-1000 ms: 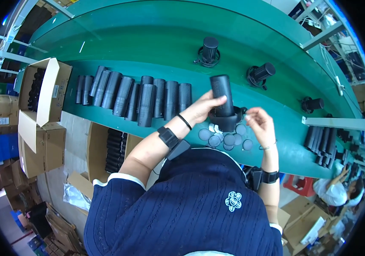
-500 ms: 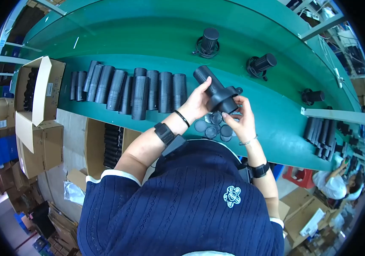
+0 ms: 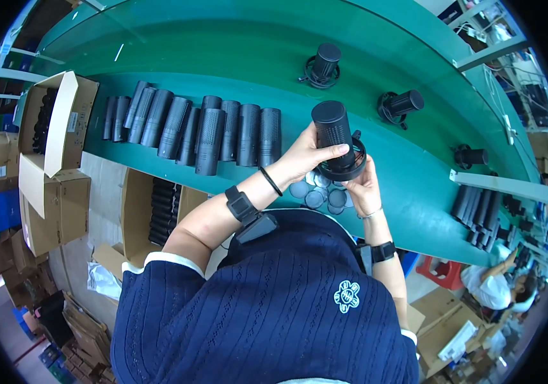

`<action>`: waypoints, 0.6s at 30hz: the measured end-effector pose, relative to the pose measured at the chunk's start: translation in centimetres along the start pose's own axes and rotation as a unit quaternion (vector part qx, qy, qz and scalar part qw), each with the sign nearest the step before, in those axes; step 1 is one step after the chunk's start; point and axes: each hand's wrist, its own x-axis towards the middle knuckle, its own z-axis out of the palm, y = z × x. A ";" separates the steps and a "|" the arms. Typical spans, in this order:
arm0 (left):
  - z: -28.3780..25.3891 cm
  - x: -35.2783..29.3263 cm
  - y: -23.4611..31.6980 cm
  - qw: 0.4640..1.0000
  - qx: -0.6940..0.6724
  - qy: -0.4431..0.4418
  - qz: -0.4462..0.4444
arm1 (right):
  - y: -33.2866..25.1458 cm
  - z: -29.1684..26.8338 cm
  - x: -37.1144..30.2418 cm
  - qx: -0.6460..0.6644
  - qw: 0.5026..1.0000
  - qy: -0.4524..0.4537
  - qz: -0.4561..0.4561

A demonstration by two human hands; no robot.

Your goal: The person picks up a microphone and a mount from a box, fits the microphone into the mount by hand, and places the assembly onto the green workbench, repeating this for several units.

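A black cylindrical microphone point(image 3: 331, 121) stands nearly upright over the bench, its flat round end turned up toward me. My left hand point(image 3: 309, 153) is closed around its side, thumb across the front. Around the lower part of the microphone sits a black shock mount point(image 3: 346, 171) with a ring and a small side knob. My right hand point(image 3: 365, 189) grips that mount from the right and below; some of its fingers are hidden behind it. Just under the hands lie several dark round discs point(image 3: 314, 200) on the green bench top point(image 3: 408, 211).
Several black cylinders point(image 3: 209, 141) lie in a row at left. Three mounted microphones point(image 3: 326, 61) stand along the back, with more black tubes point(image 3: 475, 211) at far right. Open cartons point(image 3: 63, 137) flank the bench at left; a red stool point(image 3: 440, 272) and another person point(image 3: 488, 285) are at right.
The microphone has gone from leaning to nearly upright, its end now turned up. The mount ring has tilted with it. Both hands keep their hold, the left with its thumb moved across the front.
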 end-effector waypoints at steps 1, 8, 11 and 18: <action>0.0 0.1 0.0 1.000 0.010 0.007 -0.004 | 0.0 -0.1 0.0 0.004 1.000 0.004 0.006; 0.3 0.5 -1.0 1.000 0.019 0.010 0.005 | 0.3 -0.7 -0.3 0.066 0.997 0.011 0.034; -0.1 0.6 -1.4 0.998 0.048 0.033 -0.011 | 0.5 -0.5 -0.4 -0.020 1.000 0.014 -0.003; -4.0 2.0 -4.9 0.937 -0.183 0.069 -0.290 | -1.3 2.1 0.5 -0.313 0.940 0.139 -0.002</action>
